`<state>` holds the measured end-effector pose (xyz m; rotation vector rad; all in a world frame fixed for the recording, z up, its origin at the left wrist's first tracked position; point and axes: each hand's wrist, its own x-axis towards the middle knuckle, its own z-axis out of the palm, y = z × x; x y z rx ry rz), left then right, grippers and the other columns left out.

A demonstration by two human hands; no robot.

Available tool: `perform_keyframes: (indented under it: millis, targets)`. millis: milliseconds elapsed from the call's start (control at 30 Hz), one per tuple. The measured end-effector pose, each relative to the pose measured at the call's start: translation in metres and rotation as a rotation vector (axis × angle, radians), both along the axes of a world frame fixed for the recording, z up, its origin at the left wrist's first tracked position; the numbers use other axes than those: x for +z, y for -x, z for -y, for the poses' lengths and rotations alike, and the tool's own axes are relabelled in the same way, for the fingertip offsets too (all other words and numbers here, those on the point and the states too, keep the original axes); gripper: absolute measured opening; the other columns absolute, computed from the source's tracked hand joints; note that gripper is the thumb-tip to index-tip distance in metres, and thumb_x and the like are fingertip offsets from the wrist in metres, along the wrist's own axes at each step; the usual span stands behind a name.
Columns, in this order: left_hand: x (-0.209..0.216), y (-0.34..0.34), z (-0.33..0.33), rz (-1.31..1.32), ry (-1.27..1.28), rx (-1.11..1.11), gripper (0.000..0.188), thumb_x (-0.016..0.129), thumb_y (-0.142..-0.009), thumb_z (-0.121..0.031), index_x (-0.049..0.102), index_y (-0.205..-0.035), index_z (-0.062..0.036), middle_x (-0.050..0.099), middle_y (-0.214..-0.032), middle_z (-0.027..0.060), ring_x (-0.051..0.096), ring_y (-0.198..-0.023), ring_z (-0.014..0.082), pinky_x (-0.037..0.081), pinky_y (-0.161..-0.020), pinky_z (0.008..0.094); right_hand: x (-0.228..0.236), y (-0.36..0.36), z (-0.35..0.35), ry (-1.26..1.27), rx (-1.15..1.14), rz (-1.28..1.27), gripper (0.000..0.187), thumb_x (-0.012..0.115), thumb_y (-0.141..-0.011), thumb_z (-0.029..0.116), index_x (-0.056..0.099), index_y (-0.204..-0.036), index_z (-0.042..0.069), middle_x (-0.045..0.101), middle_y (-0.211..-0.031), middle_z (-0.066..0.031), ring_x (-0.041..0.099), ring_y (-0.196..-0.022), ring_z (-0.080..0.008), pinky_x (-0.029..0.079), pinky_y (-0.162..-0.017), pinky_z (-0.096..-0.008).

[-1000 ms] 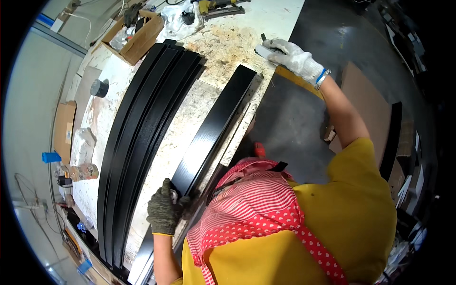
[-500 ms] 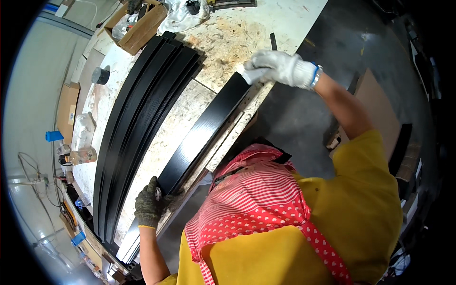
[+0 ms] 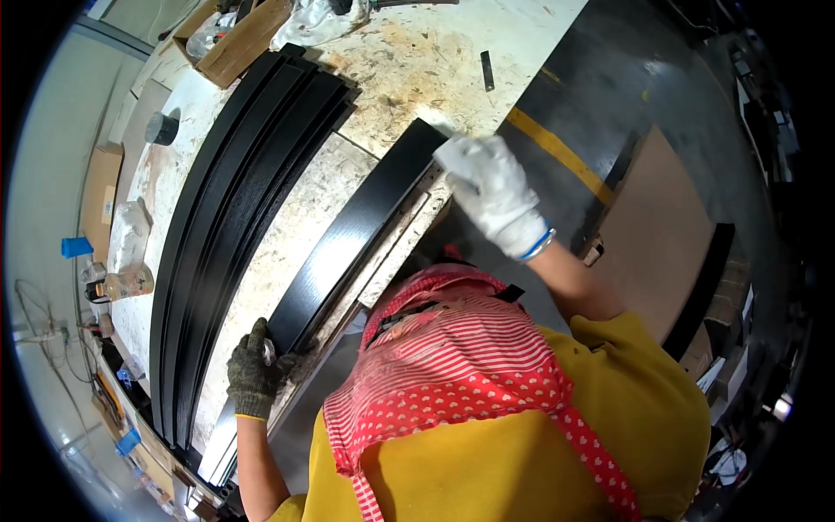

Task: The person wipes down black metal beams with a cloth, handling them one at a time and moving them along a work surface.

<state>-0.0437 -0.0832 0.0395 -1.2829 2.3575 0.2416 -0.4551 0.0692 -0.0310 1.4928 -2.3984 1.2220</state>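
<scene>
A long, slightly curved black board (image 3: 348,230) lies along the table's right edge, its far end pointing up and right. My left hand (image 3: 252,370), in a dark grey-green glove, is closed round the board's near part. A small whitish bit shows by its fingers, too small to make out. My right hand (image 3: 497,196), in a white glove, is closed on a folded white cloth (image 3: 450,154) at the right side of the board's far end. Left of this board, several similar curved black boards (image 3: 235,191) lie stacked close together.
The stained white worktable (image 3: 409,74) carries a cardboard box (image 3: 239,48) of odds and ends, a white rag (image 3: 322,22), a dark round tub (image 3: 162,129), a bottle (image 3: 130,283) and a short black strip (image 3: 487,71). Large brown sheets (image 3: 648,235) lean at the right.
My right hand has come back toward me with the white cloth, off the board's far end to its right side. The left hand keeps its hold. The whole view has shifted slightly.
</scene>
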Motion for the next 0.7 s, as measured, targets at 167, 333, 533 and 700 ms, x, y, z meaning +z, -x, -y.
perform_keyframes:
  millis: [167, 333, 533, 700]
  targets:
    - [0.003, 0.001, -0.003, -0.061, -0.033, 0.063, 0.082, 0.085, -0.068, -0.035, 0.052, -0.138, -0.0083, 0.066, -0.115, 0.0197, 0.065, -0.104, 0.0378, 0.051, -0.090, 0.0450, 0.000, -0.033, -0.002, 0.043, 0.292, -0.023, 0.044, 0.073, -0.078, 0.014, 0.060, -0.120, 0.011, 0.059, -0.107, -0.0134, 0.062, -0.099, -0.0289, 0.056, -0.081, -0.0414]
    - [0.001, 0.004, -0.002, -0.062, -0.009, 0.041, 0.080, 0.084, -0.069, -0.033, 0.052, -0.138, -0.0075, 0.066, -0.114, 0.0198, 0.065, -0.104, 0.0374, 0.051, -0.089, 0.0448, -0.004, 0.008, 0.002, 0.049, -0.002, -0.086, 0.038, 0.073, -0.079, 0.015, 0.062, -0.114, 0.006, 0.061, -0.104, -0.0185, 0.064, -0.092, -0.0333, 0.056, -0.078, -0.0432]
    - [0.006, 0.002, -0.003, -0.103, -0.037, 0.045, 0.079, 0.082, -0.070, -0.034, 0.052, -0.138, -0.0067, 0.066, -0.114, 0.0197, 0.064, -0.105, 0.0374, 0.051, -0.090, 0.0440, 0.005, -0.068, -0.008, -0.095, 0.278, -0.002, 0.043, 0.072, -0.080, 0.021, 0.059, -0.119, 0.009, 0.058, -0.111, -0.0146, 0.065, -0.091, -0.0321, 0.056, -0.078, -0.0416]
    - [0.003, 0.000, -0.003, -0.125, -0.023, -0.012, 0.076, 0.080, -0.073, -0.038, 0.052, -0.137, -0.0063, 0.066, -0.114, 0.0204, 0.064, -0.103, 0.0385, 0.050, -0.090, 0.0459, 0.009, -0.049, -0.002, 0.159, 0.092, -0.067, 0.039, 0.071, -0.083, 0.020, 0.058, -0.119, 0.016, 0.059, -0.104, -0.0137, 0.067, -0.086, -0.0317, 0.059, -0.073, -0.0415]
